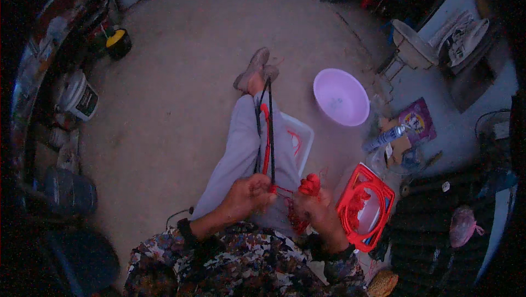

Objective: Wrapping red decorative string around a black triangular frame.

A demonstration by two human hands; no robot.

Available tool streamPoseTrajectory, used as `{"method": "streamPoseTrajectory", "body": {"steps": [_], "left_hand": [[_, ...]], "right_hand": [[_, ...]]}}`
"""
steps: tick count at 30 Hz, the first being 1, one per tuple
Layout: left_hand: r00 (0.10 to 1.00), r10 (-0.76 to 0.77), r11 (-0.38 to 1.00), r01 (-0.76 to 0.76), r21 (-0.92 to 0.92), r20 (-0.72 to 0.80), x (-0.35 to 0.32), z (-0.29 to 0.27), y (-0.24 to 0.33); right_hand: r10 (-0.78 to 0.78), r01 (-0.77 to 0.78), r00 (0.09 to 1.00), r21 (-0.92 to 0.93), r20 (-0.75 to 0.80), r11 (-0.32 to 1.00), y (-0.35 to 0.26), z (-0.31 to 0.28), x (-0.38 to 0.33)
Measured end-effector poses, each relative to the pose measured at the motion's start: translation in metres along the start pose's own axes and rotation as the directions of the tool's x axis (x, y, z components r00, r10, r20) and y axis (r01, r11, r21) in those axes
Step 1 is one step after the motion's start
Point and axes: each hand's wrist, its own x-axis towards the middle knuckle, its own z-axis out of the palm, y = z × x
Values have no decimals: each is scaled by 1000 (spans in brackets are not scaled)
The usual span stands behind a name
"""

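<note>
My left hand (247,195) grips the near end of a pair of thin black cords (270,132) stretched out to my foot (255,69). A red cord (266,143) is wound along the black ones. My right hand (315,209) holds a bundle of red thread (309,186) just right of the left hand, and a short red strand runs between the two hands. More red thread hangs under the right hand over my grey trouser leg (241,149).
A red square frame (366,206) with red thread lies by my right side. A white tray (298,138) sits beside my leg, a pink basin (341,97) further out, with a plastic bottle (383,139) and cardboard. Buckets (82,97) stand at the left on the concrete floor.
</note>
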Motion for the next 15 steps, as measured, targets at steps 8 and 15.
{"method": "streamPoseTrajectory", "body": {"steps": [8,15], "left_hand": [[999,-31,993,25,-114,-44,-3,-1,-11],[989,138,990,-138,16,-44,2,-6,-34]], "right_hand": [[-113,112,994,-157,5,981,-2,-5,21],[-452,578,806,-346,383,739,6,24,20]]}}
